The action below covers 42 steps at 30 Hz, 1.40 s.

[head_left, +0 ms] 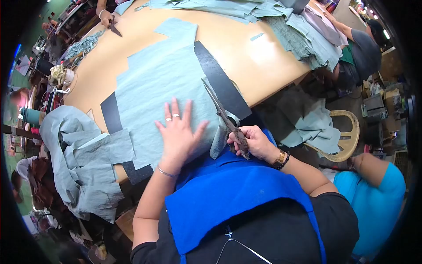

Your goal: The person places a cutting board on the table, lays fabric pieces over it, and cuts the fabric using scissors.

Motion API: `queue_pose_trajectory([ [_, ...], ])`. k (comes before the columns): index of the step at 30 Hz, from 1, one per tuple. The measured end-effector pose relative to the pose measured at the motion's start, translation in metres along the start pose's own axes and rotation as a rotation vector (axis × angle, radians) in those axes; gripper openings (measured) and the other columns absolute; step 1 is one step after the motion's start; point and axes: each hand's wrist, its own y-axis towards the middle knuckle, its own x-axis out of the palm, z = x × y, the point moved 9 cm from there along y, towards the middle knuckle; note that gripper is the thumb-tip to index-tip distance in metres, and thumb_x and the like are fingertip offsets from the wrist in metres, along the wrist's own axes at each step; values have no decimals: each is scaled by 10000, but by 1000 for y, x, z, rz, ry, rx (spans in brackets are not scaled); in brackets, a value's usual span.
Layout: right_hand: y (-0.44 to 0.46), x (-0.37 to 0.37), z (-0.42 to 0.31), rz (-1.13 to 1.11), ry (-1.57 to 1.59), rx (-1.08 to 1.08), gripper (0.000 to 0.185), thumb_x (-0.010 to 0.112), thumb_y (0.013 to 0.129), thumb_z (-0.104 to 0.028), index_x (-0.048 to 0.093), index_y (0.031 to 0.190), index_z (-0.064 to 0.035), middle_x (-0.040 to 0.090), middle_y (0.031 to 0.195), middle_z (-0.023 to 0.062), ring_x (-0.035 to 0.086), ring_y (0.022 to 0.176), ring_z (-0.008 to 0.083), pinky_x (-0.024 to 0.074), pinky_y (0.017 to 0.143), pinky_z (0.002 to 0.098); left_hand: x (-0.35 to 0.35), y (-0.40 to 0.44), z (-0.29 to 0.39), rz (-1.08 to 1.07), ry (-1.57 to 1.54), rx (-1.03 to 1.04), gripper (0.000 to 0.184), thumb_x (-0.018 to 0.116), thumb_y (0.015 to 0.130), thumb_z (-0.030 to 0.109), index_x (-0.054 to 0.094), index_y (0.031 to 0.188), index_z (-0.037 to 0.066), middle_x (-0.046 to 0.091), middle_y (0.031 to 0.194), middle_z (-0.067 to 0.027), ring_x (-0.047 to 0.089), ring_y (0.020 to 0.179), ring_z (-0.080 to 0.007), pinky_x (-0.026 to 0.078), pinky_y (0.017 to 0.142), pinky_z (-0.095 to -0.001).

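Observation:
A light blue-green piece of fabric lies spread over the table in front of me, on top of a dark board whose edges stick out on both sides. Flat on the fabric rests my left hand, fingers spread, with rings on two of them. My right hand is closed around the wrapped handles of a pair of scissors. Their long blades point away from me over the fabric's right edge and look closed or nearly so. A fold of fabric hangs at the table's near edge, beside the scissors.
More fabric drapes off the table's left side. Stacked fabric lies at the far right of the tan table. Another person's hand holds scissors at the far left. A plastic chair with fabric stands right, near a person in turquoise.

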Motion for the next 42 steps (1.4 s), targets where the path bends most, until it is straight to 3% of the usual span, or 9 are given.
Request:
queue_pose_trajectory([
  [3, 0, 0, -2, 10, -4, 12, 288, 641, 894, -304, 663, 875, -17, 594, 642, 17, 565, 551, 75, 472, 525, 213, -15, 13, -24, 193, 53, 88, 818, 509, 811, 658, 324, 1449, 181, 174, 1519, -224, 116, 1407, -420, 106, 1027, -706],
  [14, 7, -2, -8, 73, 40, -13, 325, 651, 886, -339, 658, 848, -17, 585, 627, 9, 553, 534, 73, 467, 510, 215, -9, -2, -17, 120, 64, 95, 830, 531, 800, 653, 305, 1460, 202, 149, 1534, -200, 117, 1413, -404, 96, 1041, -686],
  [17, 3, -5, -6, 24, -27, 9, 313, 609, 915, -309, 655, 874, -3, 603, 665, 25, 579, 588, 81, 513, 548, 228, -10, -4, -16, 137, 63, 97, 831, 533, 797, 653, 311, 1458, 200, 156, 1533, -199, 125, 1410, -406, 104, 1036, -690],
  [20, 2, -4, -10, 40, 3, 41, 303, 659, 880, -323, 667, 858, -20, 588, 625, 7, 554, 542, 69, 463, 514, 209, -11, -9, -14, 123, 57, 97, 836, 533, 793, 657, 314, 1456, 197, 160, 1531, -202, 128, 1408, -410, 113, 1030, -694],
  [29, 7, -5, -14, 92, 28, 6, 292, 659, 880, -307, 666, 870, -14, 598, 642, 11, 556, 547, 68, 460, 519, 207, -6, -20, -11, 93, 58, 89, 856, 523, 783, 682, 314, 1456, 197, 154, 1530, -212, 128, 1406, -420, 111, 1023, -702],
  [32, 7, -10, -10, 44, -41, -12, 313, 629, 901, -309, 660, 850, -2, 605, 660, 26, 577, 566, 81, 501, 534, 222, -5, -21, -13, 107, 49, 89, 855, 520, 782, 685, 318, 1454, 198, 156, 1528, -214, 125, 1405, -425, 110, 1014, -714],
  [36, 13, -6, -17, 44, -13, 46, 296, 646, 891, -301, 664, 877, -6, 594, 638, 13, 556, 542, 76, 457, 511, 212, -4, -25, -10, 97, 30, 103, 846, 508, 786, 691, 331, 1448, 193, 161, 1523, -224, 120, 1401, -443, 113, 995, -736],
  [42, 15, -6, -25, 40, -31, 12, 310, 648, 888, -317, 663, 877, -8, 600, 652, 19, 560, 547, 80, 474, 518, 221, -4, -31, -8, 89, 22, 108, 845, 506, 788, 691, 338, 1445, 187, 164, 1520, -230, 126, 1395, -453, 113, 994, -736],
])
